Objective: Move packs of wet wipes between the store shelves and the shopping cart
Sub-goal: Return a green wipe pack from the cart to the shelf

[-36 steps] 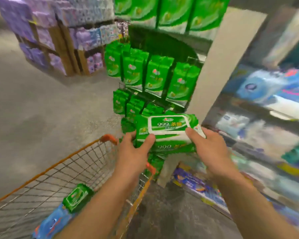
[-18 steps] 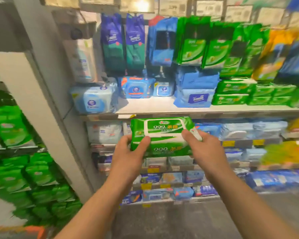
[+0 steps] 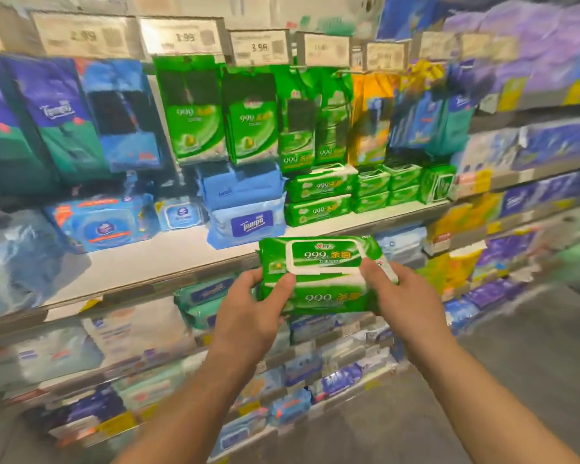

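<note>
A green pack of wet wipes (image 3: 322,272) with a white lid sits between both hands, level and just in front of the white shelf (image 3: 168,259). My left hand (image 3: 248,313) grips its left end, thumb on top. My right hand (image 3: 402,296) grips its right end the same way. Behind it on the shelf stand stacked green packs of the same kind (image 3: 318,199). The shopping cart is out of view.
Blue Tempo packs (image 3: 245,212) and a blue lidded pack (image 3: 104,222) lie on the same shelf to the left. Hanging green and blue bags (image 3: 221,112) fill the wall above. Lower shelves (image 3: 315,349) hold more packs. Grey floor (image 3: 533,363) spreads at the right.
The view has swung right, from the cart and green end display to the shelf front. Both hands have kept their hold on the green pack and carried it nearer the shelf.
</note>
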The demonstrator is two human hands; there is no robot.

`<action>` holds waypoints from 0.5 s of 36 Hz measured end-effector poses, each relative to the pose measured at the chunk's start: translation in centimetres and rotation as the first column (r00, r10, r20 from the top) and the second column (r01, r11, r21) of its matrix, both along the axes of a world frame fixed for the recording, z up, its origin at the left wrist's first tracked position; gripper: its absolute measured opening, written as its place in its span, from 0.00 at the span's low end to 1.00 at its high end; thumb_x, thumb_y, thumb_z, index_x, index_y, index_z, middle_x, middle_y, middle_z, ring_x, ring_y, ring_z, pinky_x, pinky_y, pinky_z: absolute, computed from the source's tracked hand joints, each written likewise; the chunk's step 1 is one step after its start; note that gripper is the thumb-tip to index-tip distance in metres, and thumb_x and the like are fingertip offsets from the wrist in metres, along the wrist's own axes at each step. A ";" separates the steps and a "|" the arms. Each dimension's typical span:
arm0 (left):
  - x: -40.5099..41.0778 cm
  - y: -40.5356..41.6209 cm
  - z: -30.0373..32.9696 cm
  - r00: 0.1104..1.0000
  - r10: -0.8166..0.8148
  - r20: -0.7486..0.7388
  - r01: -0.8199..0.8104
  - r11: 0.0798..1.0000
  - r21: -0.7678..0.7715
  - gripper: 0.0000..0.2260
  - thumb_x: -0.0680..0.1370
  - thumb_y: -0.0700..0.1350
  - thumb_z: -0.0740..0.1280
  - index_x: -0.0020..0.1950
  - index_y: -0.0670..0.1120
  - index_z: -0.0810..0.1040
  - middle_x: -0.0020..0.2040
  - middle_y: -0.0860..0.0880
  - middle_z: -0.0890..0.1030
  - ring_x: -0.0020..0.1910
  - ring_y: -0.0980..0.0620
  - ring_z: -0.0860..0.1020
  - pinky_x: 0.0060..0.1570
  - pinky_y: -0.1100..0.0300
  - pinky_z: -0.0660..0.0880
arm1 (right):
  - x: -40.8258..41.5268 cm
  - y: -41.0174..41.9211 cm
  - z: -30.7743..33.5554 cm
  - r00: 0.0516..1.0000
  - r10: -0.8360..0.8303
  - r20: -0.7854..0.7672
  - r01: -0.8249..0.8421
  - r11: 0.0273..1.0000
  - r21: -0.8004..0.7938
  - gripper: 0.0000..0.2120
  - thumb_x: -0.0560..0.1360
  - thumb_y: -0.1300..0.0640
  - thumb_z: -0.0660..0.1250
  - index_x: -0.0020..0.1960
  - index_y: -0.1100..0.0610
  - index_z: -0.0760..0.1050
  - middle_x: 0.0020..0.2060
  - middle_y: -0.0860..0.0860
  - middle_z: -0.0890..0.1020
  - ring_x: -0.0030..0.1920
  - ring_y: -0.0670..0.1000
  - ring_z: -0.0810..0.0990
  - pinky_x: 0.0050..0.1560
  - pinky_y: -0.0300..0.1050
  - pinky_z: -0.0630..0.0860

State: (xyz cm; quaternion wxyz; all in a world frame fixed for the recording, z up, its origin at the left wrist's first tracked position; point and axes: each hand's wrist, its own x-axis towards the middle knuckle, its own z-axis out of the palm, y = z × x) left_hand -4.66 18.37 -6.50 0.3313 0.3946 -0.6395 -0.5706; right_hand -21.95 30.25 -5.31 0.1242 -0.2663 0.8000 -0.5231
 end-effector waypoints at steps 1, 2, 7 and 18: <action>-0.9 -0.5 0.0 1.000 -0.017 0.006 0.017 1.000 -0.022 0.15 0.73 0.61 0.73 0.55 0.55 0.79 0.46 0.58 0.85 0.43 0.57 0.85 0.50 0.46 0.83 | -0.9 -0.3 -0.2 1.000 -0.012 -0.001 0.012 1.000 0.000 0.28 0.76 0.31 0.64 0.63 0.52 0.81 0.57 0.51 0.84 0.57 0.55 0.81 0.50 0.49 0.73; -1.8 -1.0 0.1 1.000 -0.024 0.012 0.024 0.998 -0.053 0.16 0.73 0.63 0.72 0.55 0.56 0.79 0.47 0.58 0.85 0.43 0.56 0.85 0.51 0.46 0.82 | -1.7 -0.7 -0.3 1.000 -0.016 -0.002 0.016 1.000 -0.009 0.28 0.76 0.31 0.64 0.61 0.52 0.82 0.55 0.50 0.85 0.56 0.55 0.81 0.48 0.48 0.73; -6.1 -4.4 -0.1 0.999 -0.027 0.030 0.032 0.986 -0.161 0.14 0.71 0.66 0.71 0.50 0.60 0.80 0.46 0.59 0.85 0.47 0.54 0.84 0.51 0.50 0.79 | -5.5 -3.5 -0.4 0.998 -0.038 -0.057 0.038 0.999 -0.011 0.18 0.78 0.37 0.65 0.42 0.50 0.82 0.38 0.44 0.84 0.43 0.49 0.81 0.39 0.46 0.74; -12.9 -10.1 -0.3 0.995 -0.051 0.083 0.064 0.984 -0.168 0.15 0.73 0.56 0.74 0.56 0.65 0.74 0.57 0.62 0.80 0.52 0.55 0.81 0.50 0.59 0.75 | -12.5 -9.4 -1.9 0.999 -0.037 -0.005 0.037 0.997 -0.065 0.13 0.75 0.45 0.71 0.44 0.55 0.82 0.36 0.48 0.86 0.42 0.55 0.85 0.46 0.56 0.80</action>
